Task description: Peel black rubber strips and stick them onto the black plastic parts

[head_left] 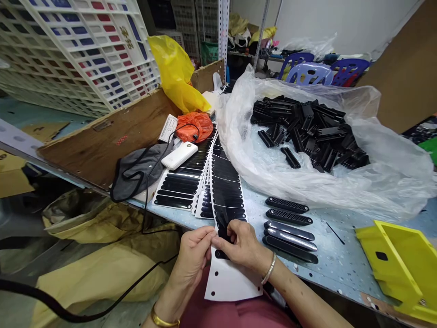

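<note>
A long white backing sheet (232,282) with rows of black oval stickers (225,191) hangs over the table's near edge. Both hands pinch at it there. My left hand (193,257) grips the sheet's left edge with curled fingers. My right hand (244,246), with a bracelet on the wrist, pinches a black sticker at the sheet. Several finished black oval grille parts (290,230) lie in a row just right of my right hand. A heap of black plastic parts (307,127) rests on a clear plastic bag (307,177) further back.
More sticker sheets (180,184) lie to the left, with a white power bank (179,156), a grey pouch (136,175) and an orange bag (194,126). A yellow bin (403,266) sits at right. White crates (68,54) and a brown board (102,141) stand at left.
</note>
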`<state>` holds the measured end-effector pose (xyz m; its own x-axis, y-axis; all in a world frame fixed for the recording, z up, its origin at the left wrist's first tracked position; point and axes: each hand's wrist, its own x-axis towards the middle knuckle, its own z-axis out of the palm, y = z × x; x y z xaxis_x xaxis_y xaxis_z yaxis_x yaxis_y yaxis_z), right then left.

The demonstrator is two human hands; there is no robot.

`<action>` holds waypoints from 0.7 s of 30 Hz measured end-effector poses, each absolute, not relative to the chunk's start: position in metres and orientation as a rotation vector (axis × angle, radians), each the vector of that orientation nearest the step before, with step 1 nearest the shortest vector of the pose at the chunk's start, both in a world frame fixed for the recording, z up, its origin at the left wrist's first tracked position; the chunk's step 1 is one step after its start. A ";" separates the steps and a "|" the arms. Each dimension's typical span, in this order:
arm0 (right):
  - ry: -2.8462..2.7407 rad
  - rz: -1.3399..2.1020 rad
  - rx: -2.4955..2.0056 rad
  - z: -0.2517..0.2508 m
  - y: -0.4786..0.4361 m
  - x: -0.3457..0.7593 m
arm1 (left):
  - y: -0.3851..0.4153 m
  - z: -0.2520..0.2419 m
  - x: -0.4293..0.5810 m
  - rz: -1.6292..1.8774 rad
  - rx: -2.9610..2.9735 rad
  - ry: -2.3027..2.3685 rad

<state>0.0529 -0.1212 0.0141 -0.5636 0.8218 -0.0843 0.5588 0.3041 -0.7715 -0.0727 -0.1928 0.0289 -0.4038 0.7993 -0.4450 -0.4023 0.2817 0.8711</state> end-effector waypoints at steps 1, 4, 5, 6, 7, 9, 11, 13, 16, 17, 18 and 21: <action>-2.267 1.124 -1.243 0.015 -0.120 0.052 | -0.192 0.030 -0.072 1.391 0.398 1.463; -2.288 1.165 -1.245 0.016 -0.116 0.049 | -0.193 0.029 -0.071 1.402 0.418 1.472; -2.284 1.196 -1.253 0.016 -0.114 0.049 | -0.193 0.027 -0.071 1.401 0.424 1.479; -2.271 1.236 -1.261 0.015 -0.112 0.048 | -0.193 0.025 -0.072 1.399 0.427 1.489; -2.245 1.279 -1.266 0.014 -0.110 0.047 | -0.194 0.021 -0.073 1.399 0.424 1.499; -2.142 1.372 -1.253 0.011 -0.106 0.048 | -0.194 0.015 -0.074 1.404 0.405 1.522; -1.956 1.505 -1.225 0.010 -0.101 0.052 | -0.194 0.008 -0.076 1.410 0.371 1.550; -1.717 1.659 -1.205 0.013 -0.094 0.064 | -0.193 0.002 -0.077 1.430 0.345 1.566; -1.426 1.721 -1.167 0.030 -0.081 0.099 | -0.190 -0.007 -0.079 1.462 0.362 1.584; -1.362 1.675 -1.152 0.037 -0.076 0.114 | -0.189 -0.009 -0.080 1.461 0.385 1.602; -1.290 1.620 -1.145 0.044 -0.072 0.131 | -0.187 -0.010 -0.081 1.448 0.418 1.629; -1.128 1.496 -1.111 0.062 -0.062 0.176 | -0.187 -0.010 -0.089 1.352 0.619 1.781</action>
